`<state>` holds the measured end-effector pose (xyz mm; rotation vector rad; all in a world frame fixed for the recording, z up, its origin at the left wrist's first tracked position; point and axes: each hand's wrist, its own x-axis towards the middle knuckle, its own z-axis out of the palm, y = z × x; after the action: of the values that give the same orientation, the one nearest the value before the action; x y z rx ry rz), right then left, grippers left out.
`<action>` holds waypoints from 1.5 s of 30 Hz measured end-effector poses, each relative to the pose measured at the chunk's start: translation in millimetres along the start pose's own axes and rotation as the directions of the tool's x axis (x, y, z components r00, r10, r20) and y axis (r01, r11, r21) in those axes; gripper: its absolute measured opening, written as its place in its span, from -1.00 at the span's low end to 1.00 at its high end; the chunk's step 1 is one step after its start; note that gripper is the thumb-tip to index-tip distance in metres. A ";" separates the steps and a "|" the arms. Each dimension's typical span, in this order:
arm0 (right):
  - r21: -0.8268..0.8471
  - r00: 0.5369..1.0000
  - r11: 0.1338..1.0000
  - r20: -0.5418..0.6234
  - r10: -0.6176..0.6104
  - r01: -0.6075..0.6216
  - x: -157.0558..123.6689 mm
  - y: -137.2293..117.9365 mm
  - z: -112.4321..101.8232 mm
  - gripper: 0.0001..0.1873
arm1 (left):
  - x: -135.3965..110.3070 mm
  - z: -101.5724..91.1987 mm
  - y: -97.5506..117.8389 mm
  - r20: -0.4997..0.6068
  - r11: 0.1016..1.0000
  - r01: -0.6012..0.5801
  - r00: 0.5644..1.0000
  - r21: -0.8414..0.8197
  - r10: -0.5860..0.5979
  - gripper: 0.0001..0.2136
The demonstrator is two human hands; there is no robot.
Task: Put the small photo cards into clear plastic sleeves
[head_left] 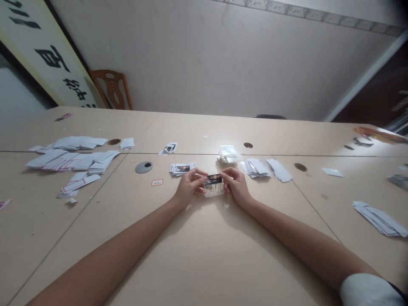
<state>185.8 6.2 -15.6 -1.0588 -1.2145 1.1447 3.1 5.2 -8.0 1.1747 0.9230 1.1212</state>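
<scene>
My left hand (188, 185) and my right hand (235, 183) meet at the middle of the beige table (204, 255). Both pinch the ends of a small dark printed card (214, 179), which sits on top of a small clear packet (213, 191) resting on the table. The fingers of each hand are curled around the card's edges. Just behind my left hand lies a short stack of printed cards (181, 168). Behind my right hand stands a clear plastic box (228, 154) and a fan of white cards (256, 166).
Several white cards lie spread at the far left (73, 159), and more at the right edge (379, 219). A grey cable cap (143, 167) and round cable holes (300, 167) dot the table. A wooden chair (112, 89) stands by the wall.
</scene>
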 end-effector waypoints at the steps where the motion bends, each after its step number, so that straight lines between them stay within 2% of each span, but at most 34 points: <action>1: 0.003 1.000 1.000 0.005 -0.002 0.002 0.1 0.5 0.0 -0.68 | 0.3 0.0 0.2 -0.001 1.000 0.003 1.000 -0.008 -0.003 -0.69; 9: -0.062 0.998 0.997 0.044 -0.035 0.038 -0.4 -1.4 -1.5 -0.72 | 4.8 -3.0 -2.2 -0.054 0.997 0.008 0.998 -0.072 -0.012 -0.67; 17: -0.032 0.995 0.998 0.086 -0.047 0.050 -0.4 -1.5 -1.9 -0.72 | 5.2 -3.3 -2.7 -0.071 0.998 -0.006 0.998 -0.070 0.001 -0.67; 27: -0.031 0.996 0.998 0.071 -0.054 0.057 -1.3 -3.5 -0.6 -0.71 | 0.7 -1.1 2.6 -0.038 0.999 -0.032 0.999 0.011 0.032 -0.60; 38: -0.089 0.987 0.983 0.058 -0.153 0.158 -4.3 -1.7 -0.4 -0.71 | 0.2 -1.7 1.5 -0.007 0.999 -0.044 0.999 0.013 0.044 -0.60; 45: -0.215 0.976 0.952 0.031 -0.214 0.216 -5.9 0.5 -0.3 -0.69 | -1.1 1.2 2.4 0.002 0.996 -0.070 0.998 0.062 0.070 -0.55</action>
<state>186.0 0.3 -16.9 -1.0542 -1.4480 0.8620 3.6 3.9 -5.5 1.2657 0.9290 1.1560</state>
